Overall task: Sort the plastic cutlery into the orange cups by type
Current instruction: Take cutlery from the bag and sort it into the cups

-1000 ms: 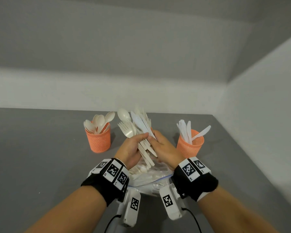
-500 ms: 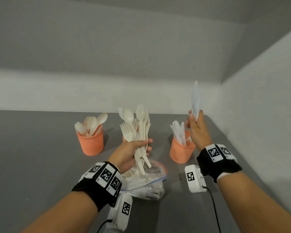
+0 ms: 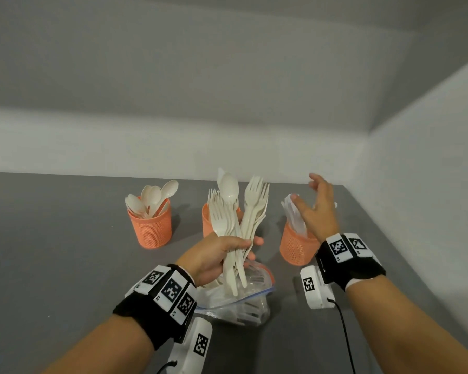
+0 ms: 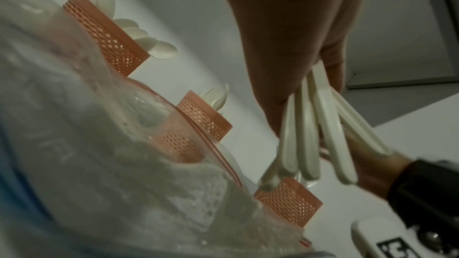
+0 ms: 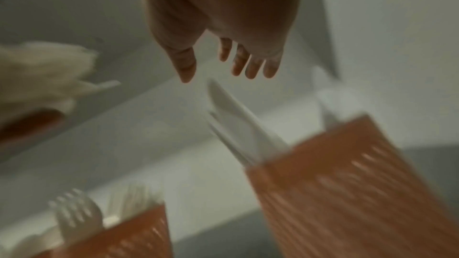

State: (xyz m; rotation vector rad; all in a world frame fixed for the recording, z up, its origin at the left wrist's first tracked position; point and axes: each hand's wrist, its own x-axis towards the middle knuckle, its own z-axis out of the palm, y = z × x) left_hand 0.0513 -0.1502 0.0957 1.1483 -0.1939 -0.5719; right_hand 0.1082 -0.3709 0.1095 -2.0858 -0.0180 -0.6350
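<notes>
Three orange mesh cups stand in a row on the grey table. The left cup [image 3: 152, 229] holds spoons, the middle cup [image 3: 208, 221] holds forks, and the right cup [image 3: 295, 245] holds white knives [image 5: 233, 119]. My left hand [image 3: 214, 256] grips a bunch of forks and a spoon [image 3: 237, 225] upright in front of the middle cup; their handles [image 4: 308, 144] fan out below the palm. My right hand [image 3: 318, 206] hovers open and empty just above the right cup, with its fingers [image 5: 248, 62] spread.
A clear zip bag [image 3: 241, 298] with more cutlery lies on the table under my left hand. White walls close the table's back and right sides. Bare grey table [image 3: 52, 252] spreads to the left.
My right hand carried knives from the bunch to the right cup, let them go and now is open. The left hand keeps its bunch, held slightly more upright.
</notes>
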